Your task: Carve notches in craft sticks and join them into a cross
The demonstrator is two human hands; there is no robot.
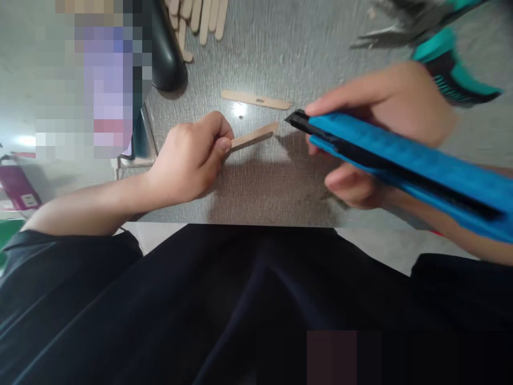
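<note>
My left hand point(192, 158) is closed in a pinch on one end of a wooden craft stick point(254, 136), holding it just above the grey table point(304, 48). My right hand point(385, 123) grips a blue utility knife point(401, 166). Its black tip points left, a short way from the stick's free end. A second wooden stick point(255, 99) with a small notch lies flat on the table behind them.
A bundle of wooden sticks point(200, 18) lies at the table's far edge beside a black rounded object point(166, 59). Teal-handled pliers point(444, 59) rest at the far right. The table's near edge runs just below my hands, above my dark clothing.
</note>
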